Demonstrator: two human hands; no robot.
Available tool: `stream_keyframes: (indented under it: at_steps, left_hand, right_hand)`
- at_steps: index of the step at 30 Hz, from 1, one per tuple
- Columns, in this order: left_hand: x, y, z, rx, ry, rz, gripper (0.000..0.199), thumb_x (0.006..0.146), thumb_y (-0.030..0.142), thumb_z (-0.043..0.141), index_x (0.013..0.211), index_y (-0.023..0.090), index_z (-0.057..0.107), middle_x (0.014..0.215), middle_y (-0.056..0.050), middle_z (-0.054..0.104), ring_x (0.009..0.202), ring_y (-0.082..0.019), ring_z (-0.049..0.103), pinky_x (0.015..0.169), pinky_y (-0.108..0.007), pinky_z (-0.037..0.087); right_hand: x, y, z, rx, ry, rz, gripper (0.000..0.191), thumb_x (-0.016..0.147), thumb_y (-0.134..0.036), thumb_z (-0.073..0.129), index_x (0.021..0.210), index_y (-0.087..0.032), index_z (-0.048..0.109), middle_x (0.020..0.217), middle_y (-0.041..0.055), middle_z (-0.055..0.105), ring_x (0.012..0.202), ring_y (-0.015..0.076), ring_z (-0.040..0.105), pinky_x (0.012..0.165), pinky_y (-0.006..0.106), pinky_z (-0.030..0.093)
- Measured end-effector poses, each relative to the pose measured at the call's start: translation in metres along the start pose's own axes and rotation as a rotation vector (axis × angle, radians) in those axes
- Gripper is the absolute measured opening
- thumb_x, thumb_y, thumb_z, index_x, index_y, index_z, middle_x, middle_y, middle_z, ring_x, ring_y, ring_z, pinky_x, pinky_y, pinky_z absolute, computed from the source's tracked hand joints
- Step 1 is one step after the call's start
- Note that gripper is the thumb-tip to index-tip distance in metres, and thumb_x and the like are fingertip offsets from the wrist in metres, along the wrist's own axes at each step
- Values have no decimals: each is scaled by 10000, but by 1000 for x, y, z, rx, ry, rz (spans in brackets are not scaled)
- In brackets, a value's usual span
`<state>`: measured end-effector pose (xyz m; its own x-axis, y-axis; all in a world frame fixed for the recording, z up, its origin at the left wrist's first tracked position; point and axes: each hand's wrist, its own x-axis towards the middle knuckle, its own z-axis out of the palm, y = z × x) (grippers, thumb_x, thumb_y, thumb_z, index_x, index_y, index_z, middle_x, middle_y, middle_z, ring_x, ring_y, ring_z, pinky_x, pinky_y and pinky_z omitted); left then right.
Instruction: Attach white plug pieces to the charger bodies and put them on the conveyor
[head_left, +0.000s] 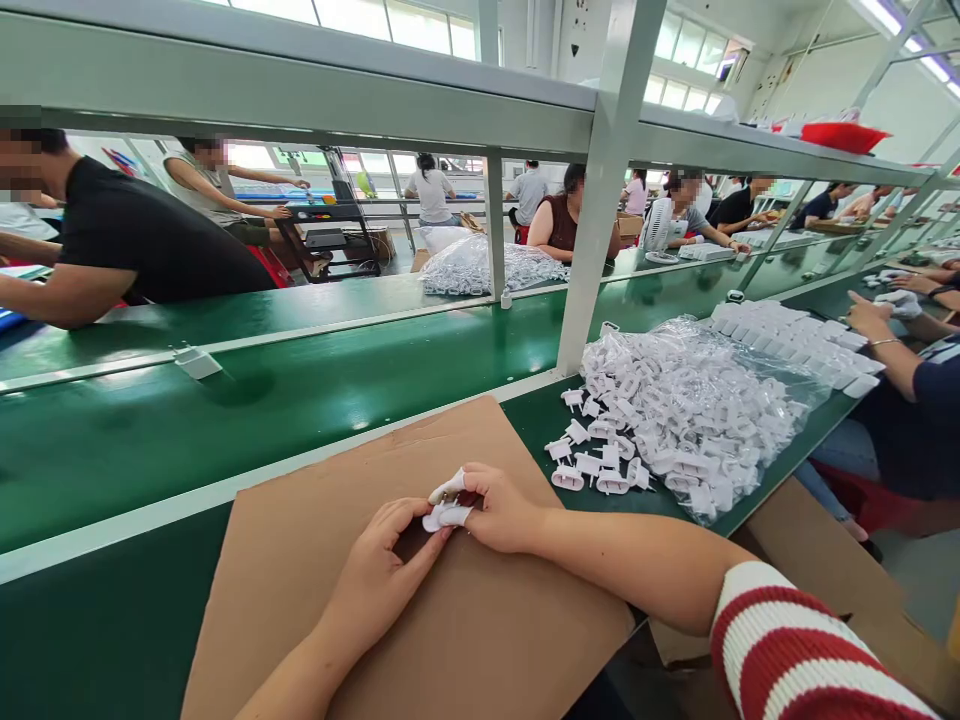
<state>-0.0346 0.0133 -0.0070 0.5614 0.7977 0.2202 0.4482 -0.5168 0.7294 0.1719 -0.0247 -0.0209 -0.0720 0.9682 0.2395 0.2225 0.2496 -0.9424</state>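
Observation:
Over a brown cardboard sheet [292, 570], both my hands meet at a small white plug part [433, 521] with metal pins. My left hand [375, 565] pinches its left side between thumb and fingertips. From the right, my right hand [501, 510] closes thumb and forefinger on the same part. White covers sit on those two fingertips and hide much of it. To the right, a large heap of similar white plug parts [675, 410] spills from a clear plastic bag, with several loose ones [589, 463] at its near left edge.
A green conveyor belt [360, 375] runs behind the cardboard, carrying a white charger [197, 362]. A metal post [589, 220] and overhead shelf [300, 75] stand beyond. At right, a co-worker's hand [870, 318] is near rows of white housings [787, 335].

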Motion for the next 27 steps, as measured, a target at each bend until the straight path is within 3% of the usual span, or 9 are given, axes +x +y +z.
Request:
stream_keyframes:
  at_steps: [7, 18, 27]
  left_hand:
    - [-1, 2, 0, -4, 3, 10, 296, 950, 539, 669, 1054, 269, 726, 1114, -32, 731, 1019, -235, 694, 903, -352, 581]
    - [-1, -4, 1, 29, 20, 2, 331, 940, 565, 666, 1067, 267, 733, 1128, -41, 731, 1036, -245, 701, 907, -354, 597]
    - [0, 0, -2, 33, 12, -21, 372, 920, 594, 669, 1058, 255, 735, 1140, -56, 739, 1019, -256, 716, 899, -360, 613]
  right_hand:
    - [-1, -1, -2, -49, -18, -38, 282, 855, -132, 711, 1100, -246, 794, 934, -3, 621, 834, 139, 622, 805, 292, 531]
    - [0, 3, 1, 10, 11, -35, 243, 838, -216, 764, 1080, -206, 793, 940, 9, 632, 819, 143, 648, 758, 285, 543]
    - [0, -6, -3, -6, -17, 10, 197, 854, -311, 801, 1037, -237, 796, 945, 8, 638, 837, 144, 625, 805, 289, 540]
